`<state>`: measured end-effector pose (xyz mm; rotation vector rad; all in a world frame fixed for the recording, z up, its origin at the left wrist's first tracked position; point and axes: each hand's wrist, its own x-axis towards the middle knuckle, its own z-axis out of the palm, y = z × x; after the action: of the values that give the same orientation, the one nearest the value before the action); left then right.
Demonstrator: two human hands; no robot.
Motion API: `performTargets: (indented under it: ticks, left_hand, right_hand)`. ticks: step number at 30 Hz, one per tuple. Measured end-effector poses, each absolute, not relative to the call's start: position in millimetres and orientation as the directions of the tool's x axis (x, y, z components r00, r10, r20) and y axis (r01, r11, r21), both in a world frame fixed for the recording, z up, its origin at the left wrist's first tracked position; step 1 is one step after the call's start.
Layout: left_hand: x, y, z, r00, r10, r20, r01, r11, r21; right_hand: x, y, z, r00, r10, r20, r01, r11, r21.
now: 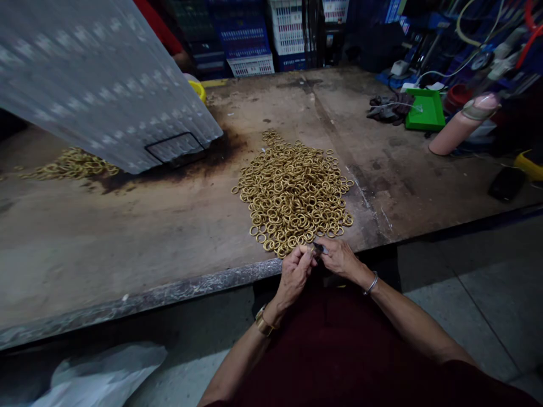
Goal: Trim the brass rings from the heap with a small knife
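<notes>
A wide heap of brass-coloured rings point(292, 192) lies on the worktable near its front edge. Just in front of it, my left hand point(294, 273) pinches one brass-coloured ring point(313, 249), mostly covered by the fingers. My right hand point(340, 261) is closed around a small dark hand tool point(319, 247), whose exact kind I cannot make out. The tool's tip meets or nearly meets the ring where both hands come together. A few loose rings lie right beside my knuckles at the heap's lower edge.
On the wooden worktable point(190, 226), a large grey ribbed panel point(110, 79) leans at left, with more rings point(72, 165) behind it. A green tray point(425, 110), a pink cylinder point(460, 130) and a dark cloth point(390, 107) stand at right. A person's red sleeve point(159, 25) shows beyond the panel.
</notes>
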<state>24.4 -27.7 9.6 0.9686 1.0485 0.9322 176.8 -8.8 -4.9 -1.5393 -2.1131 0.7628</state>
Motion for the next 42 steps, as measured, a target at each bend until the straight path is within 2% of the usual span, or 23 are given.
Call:
performTargets:
  ticks: [5, 10, 15, 18, 22, 25, 28, 32, 37, 42]
  left_hand:
    - [23.2, -34.0, 9.3, 0.321, 0.897, -0.304, -0.234, 0.386, 0.892]
    - [20.1, -31.2, -0.5, 0.247, 0.919, -0.307, -0.240, 0.365, 0.900]
    - [16.4, -31.7, -2.1, 0.211, 0.940, -0.269, -0.181, 0.308, 0.934]
    - [14.1, -35.9, 0.5, 0.242, 0.928, -0.284, -0.208, 0.335, 0.919]
    - [12.2, -37.7, 7.0, 0.334, 0.881, -0.335, -0.360, 0.448, 0.819]
    - [10.7, -34.2, 9.5, 0.355, 0.863, -0.361, -0.496, 0.501, 0.709]
    - [7.4, -30.6, 8.2, 0.353, 0.861, -0.365, -0.555, 0.507, 0.660]
    - [0.2, -27.8, 7.5, 0.337, 0.867, -0.368, -0.610, 0.499, 0.616]
    - [-6.9, -24.9, 9.5, 0.397, 0.826, -0.399, -0.658, 0.560, 0.503]
    - [-6.7, -19.8, 7.4, 0.361, 0.851, -0.382, -0.679, 0.520, 0.517]
  right_hand:
    - [178.8, -2.4, -9.4, -0.271, 0.962, 0.004, 0.744, 0.212, -0.634]
    - [168.8, -5.7, 0.1, -0.309, 0.950, 0.050, 0.717, 0.267, -0.643]
    - [163.2, -10.9, 10.5, -0.410, 0.909, -0.078, 0.779, 0.305, -0.548]
    - [167.0, -7.3, 7.0, -0.344, 0.930, -0.129, 0.845, 0.246, -0.474]
    - [169.9, 4.1, 2.1, -0.199, 0.978, -0.062, 0.910, 0.161, -0.382]
    - [161.3, 16.6, 5.4, -0.211, 0.976, 0.052, 0.882, 0.213, -0.420]
    - [146.9, 31.4, 11.4, -0.212, 0.972, 0.105, 0.875, 0.237, -0.423]
    - [131.1, 47.5, 16.2, -0.217, 0.973, 0.080, 0.904, 0.231, -0.359]
    - [125.0, 55.7, 13.9, -0.165, 0.985, 0.042, 0.940, 0.170, -0.297]
    - [135.3, 55.6, 4.4, -0.097, 0.993, 0.073, 0.913, 0.118, -0.391]
